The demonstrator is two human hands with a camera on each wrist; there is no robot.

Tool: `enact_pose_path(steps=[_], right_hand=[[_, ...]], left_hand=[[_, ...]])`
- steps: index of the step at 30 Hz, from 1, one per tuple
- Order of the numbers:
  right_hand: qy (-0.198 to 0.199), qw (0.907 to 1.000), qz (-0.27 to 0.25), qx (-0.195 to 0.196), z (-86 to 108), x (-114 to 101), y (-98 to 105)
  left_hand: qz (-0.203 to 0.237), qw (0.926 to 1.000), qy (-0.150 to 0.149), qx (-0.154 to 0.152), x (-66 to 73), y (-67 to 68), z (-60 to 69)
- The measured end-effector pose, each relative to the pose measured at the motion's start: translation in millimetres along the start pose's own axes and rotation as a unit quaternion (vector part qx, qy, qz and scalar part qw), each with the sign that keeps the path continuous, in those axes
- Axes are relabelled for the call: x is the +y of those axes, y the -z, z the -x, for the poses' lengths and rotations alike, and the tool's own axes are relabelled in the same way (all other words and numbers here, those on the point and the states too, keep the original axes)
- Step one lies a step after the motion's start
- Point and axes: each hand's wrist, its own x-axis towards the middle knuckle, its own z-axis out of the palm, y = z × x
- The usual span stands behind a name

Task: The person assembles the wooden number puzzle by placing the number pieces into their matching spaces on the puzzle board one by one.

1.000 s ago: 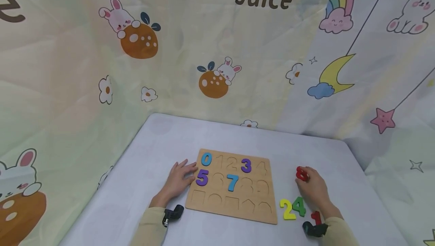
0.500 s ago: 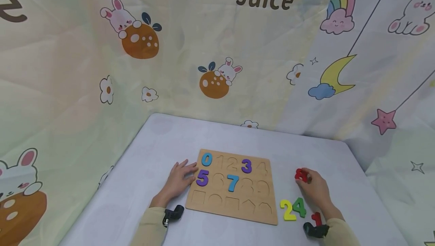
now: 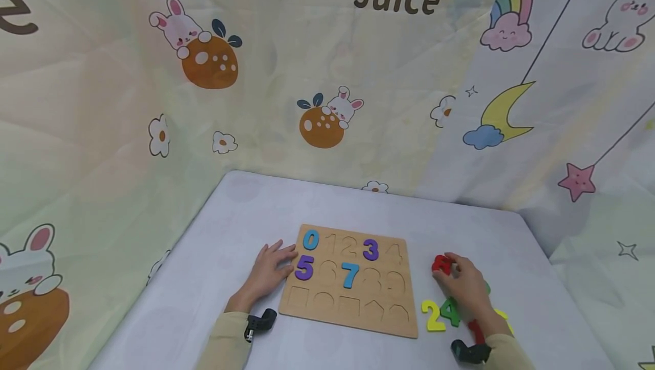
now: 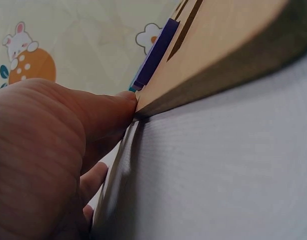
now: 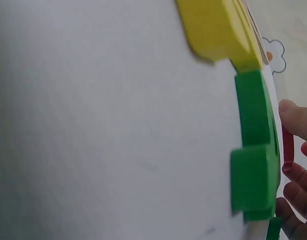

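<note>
My right hand (image 3: 469, 287) pinches a red number 8 piece (image 3: 441, 265) between thumb and fingers, to the right of the wooden number puzzle board (image 3: 353, 324). In the right wrist view the thumb and fingertips hold the red piece (image 5: 288, 147) at its edges. Resting at the board's left edge, my left hand (image 3: 266, 270) has its fingers spread; the left wrist view shows the thumb (image 4: 111, 110) touching the board's corner. On the board sit a blue 0 (image 3: 310, 240), a purple 3 (image 3: 370, 249), a purple 5 (image 3: 304, 267) and a blue 7 (image 3: 350, 275).
Right of the board lie a yellow 2 (image 3: 432, 316) and a green 4 (image 3: 450, 312). A red 1 (image 3: 476, 331) is partly hidden by the right wrist, as are a green piece (image 3: 488, 287) and a yellow piece (image 3: 504, 320). Printed cloth hangs behind the white table (image 3: 286, 194).
My right hand has moved a little left toward the board with the red 8, uncovering parts of a green and a yellow piece. My left hand has stayed put.
</note>
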Motion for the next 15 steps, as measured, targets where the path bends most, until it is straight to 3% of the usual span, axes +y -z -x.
enact_pose_path(steps=[15], right_hand=[[0.031,0.9995,-0.001,-0.012,11.5,-23,-12]], left_hand=[[0.002,1.0000,0.004,0.002,0.4,-0.5,0.1]])
